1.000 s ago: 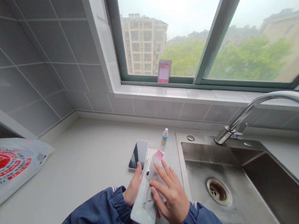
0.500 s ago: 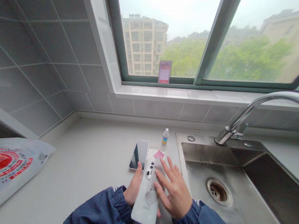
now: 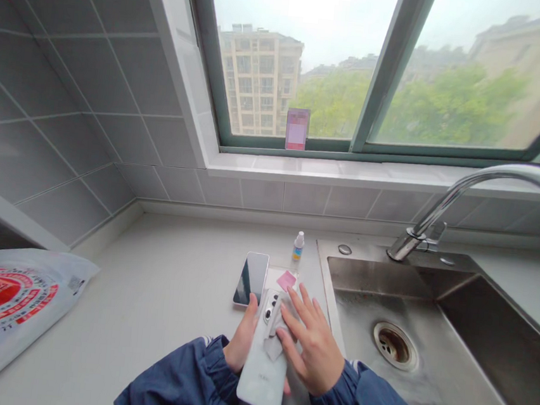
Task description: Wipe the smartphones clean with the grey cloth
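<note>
A white phone [image 3: 260,380] rests back side up in my left hand [image 3: 238,343], which is closed around it from the left and below. Its dark camera lenses are at the upper end. My right hand [image 3: 315,350] lies over the right side of the phone's back, fingertips pressing a thin, crumpled white wipe [image 3: 275,343] against it just below the cameras. Part of the wipe is hidden under the fingers. Beyond the hands, a second phone [image 3: 252,277] with a dark screen lies on the counter. Beside it is a small pink square [image 3: 286,280] on a clear flat piece.
A small white-capped bottle [image 3: 298,246] stands behind the phones. At right is a steel sink [image 3: 359,310] with a chrome faucet [image 3: 441,209]. A white plastic bag [image 3: 67,269] with red print sits on the counter [image 3: 168,269] at left. A pink card [image 3: 297,130] leans on the window.
My right fingers have shifted slightly across the phone's back. The wipe under them has slid up a little and is more crumpled. My left hand and the phone have barely moved.
</note>
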A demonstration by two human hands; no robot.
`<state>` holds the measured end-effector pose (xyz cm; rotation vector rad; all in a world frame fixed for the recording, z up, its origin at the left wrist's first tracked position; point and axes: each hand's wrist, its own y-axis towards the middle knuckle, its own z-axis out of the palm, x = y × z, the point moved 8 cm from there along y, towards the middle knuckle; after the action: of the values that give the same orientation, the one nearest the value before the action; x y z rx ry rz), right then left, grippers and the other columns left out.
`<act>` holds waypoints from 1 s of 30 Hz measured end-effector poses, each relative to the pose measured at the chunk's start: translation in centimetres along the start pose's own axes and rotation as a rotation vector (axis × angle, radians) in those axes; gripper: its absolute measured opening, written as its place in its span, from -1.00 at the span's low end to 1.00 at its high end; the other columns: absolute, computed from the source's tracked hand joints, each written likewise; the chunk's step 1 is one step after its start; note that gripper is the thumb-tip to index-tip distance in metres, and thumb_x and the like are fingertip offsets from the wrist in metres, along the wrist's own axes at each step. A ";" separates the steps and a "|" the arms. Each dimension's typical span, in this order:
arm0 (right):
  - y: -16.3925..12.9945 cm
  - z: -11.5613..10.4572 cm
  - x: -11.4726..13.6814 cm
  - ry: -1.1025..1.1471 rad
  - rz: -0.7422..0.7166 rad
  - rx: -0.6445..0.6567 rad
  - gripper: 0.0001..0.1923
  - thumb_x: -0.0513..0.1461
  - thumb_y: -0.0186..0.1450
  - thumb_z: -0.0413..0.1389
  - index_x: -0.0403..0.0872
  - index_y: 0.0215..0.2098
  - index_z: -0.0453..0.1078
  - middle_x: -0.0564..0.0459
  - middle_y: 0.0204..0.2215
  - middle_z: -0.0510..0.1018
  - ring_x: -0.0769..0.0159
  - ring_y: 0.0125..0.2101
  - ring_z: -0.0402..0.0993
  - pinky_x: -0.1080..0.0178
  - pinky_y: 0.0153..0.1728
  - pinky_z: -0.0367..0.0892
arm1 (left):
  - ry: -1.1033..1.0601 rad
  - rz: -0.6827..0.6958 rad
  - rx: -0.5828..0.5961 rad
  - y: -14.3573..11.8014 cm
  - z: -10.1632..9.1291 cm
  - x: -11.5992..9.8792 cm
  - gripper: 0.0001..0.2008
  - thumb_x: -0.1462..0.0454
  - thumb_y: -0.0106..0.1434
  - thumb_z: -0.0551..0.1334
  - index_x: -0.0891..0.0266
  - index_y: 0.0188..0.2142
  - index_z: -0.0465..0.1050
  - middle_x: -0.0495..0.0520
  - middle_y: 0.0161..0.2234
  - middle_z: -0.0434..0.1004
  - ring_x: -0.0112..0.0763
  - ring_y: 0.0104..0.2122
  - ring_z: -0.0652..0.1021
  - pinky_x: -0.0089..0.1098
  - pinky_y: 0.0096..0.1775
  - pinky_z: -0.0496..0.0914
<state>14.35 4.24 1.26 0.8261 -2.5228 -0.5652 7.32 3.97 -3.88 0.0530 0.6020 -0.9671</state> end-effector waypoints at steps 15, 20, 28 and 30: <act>0.0 1.0 -6.5 1.448 0.750 -0.249 -0.57 0.06 0.34 0.07 -0.07 -0.09 0.53 -0.11 -0.11 0.63 0.00 -0.12 0.59 -0.03 -0.09 0.49 | -0.093 0.063 0.140 -0.4 -0.6 -0.7 0.08 -0.40 0.08 -0.29 0.46 0.16 0.23 0.42 -0.22 0.56 0.28 -0.34 0.61 0.06 -0.32 0.40; 0.2 1.2 -6.7 1.582 0.808 -0.251 -0.54 0.07 0.34 0.06 -0.08 -0.03 0.50 -0.15 -0.08 0.61 0.04 -0.15 0.61 0.03 -0.16 0.53 | -0.105 0.068 0.163 -0.6 -0.1 -1.0 0.07 -0.40 0.08 -0.27 0.46 0.12 0.27 0.41 -0.22 0.57 0.24 -0.35 0.62 0.04 -0.31 0.40; -0.3 1.7 -7.4 1.557 0.831 -0.302 -0.54 0.08 0.31 0.10 -0.04 -0.02 0.48 -0.10 -0.12 0.63 0.07 -0.15 0.61 0.07 -0.17 0.55 | -0.106 0.159 0.105 -0.8 -0.8 -1.8 0.05 -0.38 0.11 -0.26 0.45 0.15 0.26 0.40 -0.18 0.58 0.30 -0.32 0.61 0.06 -0.29 0.41; -0.5 1.9 -7.6 1.517 0.823 -0.303 -0.54 0.08 0.32 0.09 -0.04 -0.03 0.49 -0.10 -0.12 0.63 0.06 -0.16 0.62 0.05 -0.20 0.55 | -0.105 0.169 0.110 -0.8 -0.7 -2.0 0.04 -0.37 0.12 -0.27 0.44 0.17 0.25 0.40 -0.16 0.57 0.29 -0.31 0.61 0.06 -0.28 0.41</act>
<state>19.16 9.14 -2.58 -0.0636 -1.0953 0.0491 5.51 5.23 -3.26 0.1482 0.4397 -0.8326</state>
